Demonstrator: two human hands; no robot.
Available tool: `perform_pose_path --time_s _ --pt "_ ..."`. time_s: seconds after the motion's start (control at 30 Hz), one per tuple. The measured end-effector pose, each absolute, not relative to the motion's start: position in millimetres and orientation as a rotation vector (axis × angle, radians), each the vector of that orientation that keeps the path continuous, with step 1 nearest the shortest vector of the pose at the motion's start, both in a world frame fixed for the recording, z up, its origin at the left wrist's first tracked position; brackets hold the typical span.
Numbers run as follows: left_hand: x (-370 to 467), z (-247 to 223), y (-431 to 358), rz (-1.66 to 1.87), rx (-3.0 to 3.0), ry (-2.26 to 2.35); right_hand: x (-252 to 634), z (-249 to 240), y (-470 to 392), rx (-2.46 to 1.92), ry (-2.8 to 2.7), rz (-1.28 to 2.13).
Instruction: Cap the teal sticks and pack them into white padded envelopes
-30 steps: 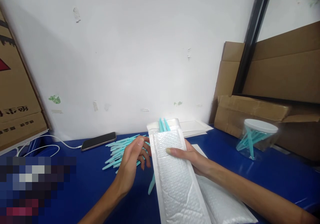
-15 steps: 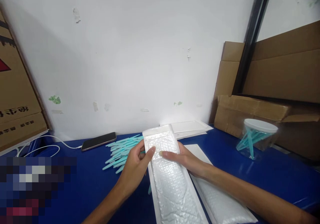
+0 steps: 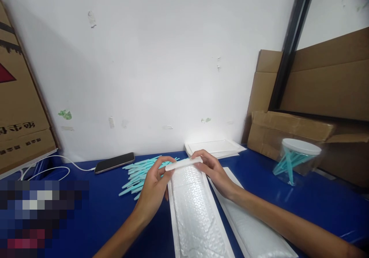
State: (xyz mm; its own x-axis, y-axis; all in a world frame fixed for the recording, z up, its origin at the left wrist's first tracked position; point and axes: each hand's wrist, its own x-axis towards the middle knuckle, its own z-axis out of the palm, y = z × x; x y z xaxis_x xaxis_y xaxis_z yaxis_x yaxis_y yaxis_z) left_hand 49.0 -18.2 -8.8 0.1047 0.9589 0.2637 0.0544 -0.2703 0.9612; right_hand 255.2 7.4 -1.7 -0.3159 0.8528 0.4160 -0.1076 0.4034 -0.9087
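Nearest, a silvery-white bubble mailer (image 3: pixel 194 215) is held lengthwise above the blue table (image 3: pixel 100 212), its lower end cut off by the bottom of the view. At its far end a narrow white flap (image 3: pixel 183 164) is seen folded across the top. The left end of this fold is pinched by the left hand (image 3: pixel 155 183), with the thumb laid on the near side and the forefinger arched over the top. The right end is gripped in the same way by the right hand (image 3: pixel 216 175), its fingers bent over the edge and its thumb pressed close below. To the right, a second mailer (image 3: pixel 256 227) is laid on the table, partly covered by the right forearm (image 3: pixel 276 215). At the lower left, a patch is blurred into coloured squares and cannot be made out. Beyond the left hand, turquoise sticks (image 3: pixel 137 177) are spread in a loose pile, partly hidden by that hand. Just beside them a dark-screened phone (image 3: pixel 114 163) is placed, with a white cable (image 3: pixel 76 166) plugged in. Farther right, a clear jar (image 3: pixel 291 167) with a white lid (image 3: pixel 301 146) is seen, and more turquoise sticks are contained in it. Behind the hands, flat white envelopes (image 3: pixel 216 147) are stacked near the marked white wall (image 3: pixel 161 66), which is flanked by cardboard at both sides.
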Motion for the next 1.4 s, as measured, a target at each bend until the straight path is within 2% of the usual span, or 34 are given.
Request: perform_pose_path --time_s 0.37,0.53,0.67,0.87,1.1,1.4 --pt "41.5 0.8 -19.6 1.280 1.342 0.898 260.8 -3.1 9.3 -0.523 -1.487 1.359" --pt "44.2 3.0 -21.9 1.309 1.445 1.068 261.9 -4.5 13.0 -0.519 -1.458 1.418" --pt "49.2 1.1 -22.0 1.300 1.434 1.024 262.7 -4.4 15.6 -0.516 -1.430 1.456" --pt "47.4 0.3 -20.4 1.212 1.342 0.997 263.1 0.0 9.4 -0.494 -1.593 1.586" --pt "55.5 1.9 -26.0 1.063 1.352 0.987 262.3 10.4 -3.0 -0.450 -1.844 1.142" --pt "51.9 -3.8 -20.1 1.013 1.409 1.021 274.3 24.3 10.4 -0.386 -1.470 1.121"
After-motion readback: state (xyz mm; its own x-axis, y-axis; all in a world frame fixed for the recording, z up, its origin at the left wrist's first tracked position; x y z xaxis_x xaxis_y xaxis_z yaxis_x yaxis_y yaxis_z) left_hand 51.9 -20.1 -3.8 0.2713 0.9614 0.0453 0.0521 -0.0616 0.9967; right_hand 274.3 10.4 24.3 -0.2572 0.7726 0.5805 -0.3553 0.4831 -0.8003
